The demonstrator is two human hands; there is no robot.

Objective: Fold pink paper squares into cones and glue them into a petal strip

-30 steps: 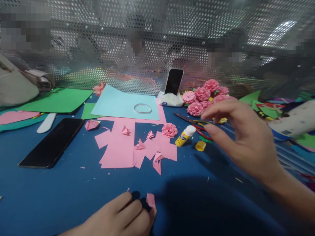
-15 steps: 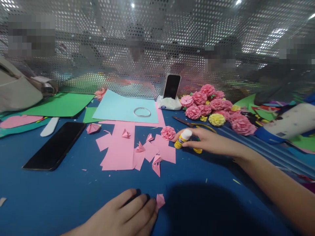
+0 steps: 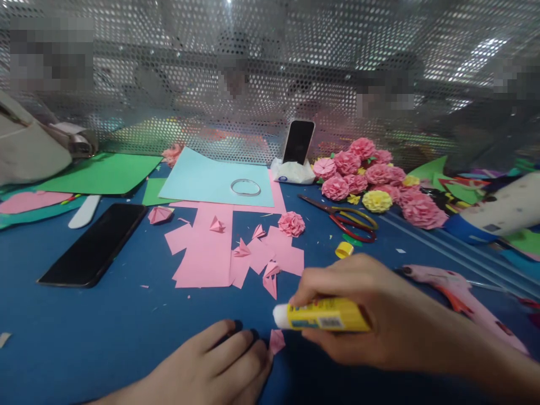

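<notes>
One glue stick, lower centre, grasped in right hand; left hand apparently steadies pink paper, grip unclear.

1 glue stick: yellow barrel, printed label, held roughly level, white end pointing left. 1 small pink paper piece, angular, on blue bench, near that end.

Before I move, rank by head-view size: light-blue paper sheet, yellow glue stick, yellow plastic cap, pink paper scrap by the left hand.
Light-blue sheet
Glue stick
Cap, scrap: too alike to rank
</notes>
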